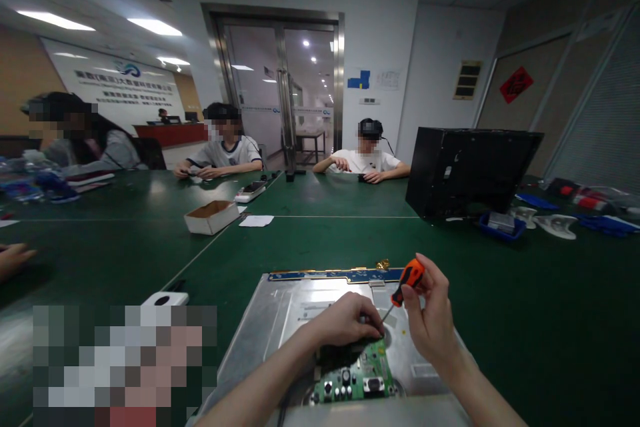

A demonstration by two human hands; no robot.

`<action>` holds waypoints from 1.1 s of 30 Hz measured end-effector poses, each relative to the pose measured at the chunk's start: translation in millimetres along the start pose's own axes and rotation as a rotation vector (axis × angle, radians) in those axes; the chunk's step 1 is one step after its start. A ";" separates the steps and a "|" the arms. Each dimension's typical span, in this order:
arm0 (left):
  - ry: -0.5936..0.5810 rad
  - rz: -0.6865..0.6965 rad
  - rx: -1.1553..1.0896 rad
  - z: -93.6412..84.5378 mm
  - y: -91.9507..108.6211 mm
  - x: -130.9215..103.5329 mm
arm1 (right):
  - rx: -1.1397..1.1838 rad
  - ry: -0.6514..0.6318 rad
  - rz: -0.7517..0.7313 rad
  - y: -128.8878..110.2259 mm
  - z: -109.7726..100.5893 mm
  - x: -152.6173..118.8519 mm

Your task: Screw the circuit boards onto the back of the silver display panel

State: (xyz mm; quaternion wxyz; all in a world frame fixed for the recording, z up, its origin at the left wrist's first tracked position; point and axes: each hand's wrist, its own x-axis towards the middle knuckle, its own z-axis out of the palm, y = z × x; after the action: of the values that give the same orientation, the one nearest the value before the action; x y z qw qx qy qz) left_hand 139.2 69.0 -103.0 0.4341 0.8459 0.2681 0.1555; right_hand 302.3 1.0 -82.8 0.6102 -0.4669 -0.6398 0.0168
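- Board (pixel 357 380): near, on the panel (pixel 265 327); probably light, stiff, fragile, best held by its edges.
- Panel: metal, likely heavier and slippery; best gripped at opposite sides.
- Left hand (pixel 350 320): over the board's far end, fingers bent beside the screwdriver (pixel 412 279) tip; cannot tell if gripping.
- Right hand (pixel 434 310): closed round the screwdriver's handle.
- Strip (pixel 320 275): panel's far edge; seemingly brittle.

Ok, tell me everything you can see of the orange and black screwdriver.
The orange and black screwdriver has a plastic-looking handle and a thin, metallic shaft. The bare right hand holds the handle between thumb and fingers. The screwdriver tilts, handle up, shaft slanting down and left over a silver metal-looking panel. Its lower end is by the fingertips of the bare left hand, near the far edge of a green circuit board; I can't make out what the tip touches.
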 end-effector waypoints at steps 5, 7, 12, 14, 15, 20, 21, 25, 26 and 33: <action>0.000 -0.005 -0.009 -0.1 -1.9 0.5 | -0.113 -0.002 -0.193 2.2 -3.3 -0.6; -0.001 -0.010 -0.014 -0.1 -2.4 0.9 | -0.141 -0.020 -0.243 1.2 -2.6 1.3; -0.008 -0.019 -0.014 -0.7 -2.8 1.8 | -0.188 -0.046 -0.266 6.0 1.5 -0.1; -0.010 -0.022 -0.014 -0.8 -2.8 1.8 | -0.215 -0.053 -0.263 8.5 3.0 -1.4; -0.010 -0.024 -0.014 -0.8 -2.8 1.7 | -0.227 -0.056 -0.264 9.3 3.6 -1.8; -0.017 -0.033 -0.017 -0.6 -3.5 1.3 | -0.244 -0.077 -0.266 11.2 5.0 -3.1; -0.018 -0.034 -0.018 -0.6 -3.7 1.3 | -0.246 -0.082 -0.265 11.4 5.1 -3.3; -0.020 -0.031 -0.026 -0.4 -4.3 1.5 | -0.261 -0.091 -0.272 11.4 4.8 -2.8; -0.021 -0.029 -0.027 -0.3 -4.3 1.6 | -0.258 -0.094 -0.279 11.0 4.5 -2.3; -0.026 -0.017 -0.025 -0.4 -4.2 2.4 | -0.237 -0.100 -0.307 7.5 2.9 0.1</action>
State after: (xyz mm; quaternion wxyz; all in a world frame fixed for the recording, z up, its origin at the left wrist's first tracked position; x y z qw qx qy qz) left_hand 139.6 72.7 -106.1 0.4495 0.8400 0.2676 0.1440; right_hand 304.4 6.9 -87.9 0.5138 -0.4309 -0.7306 -0.1290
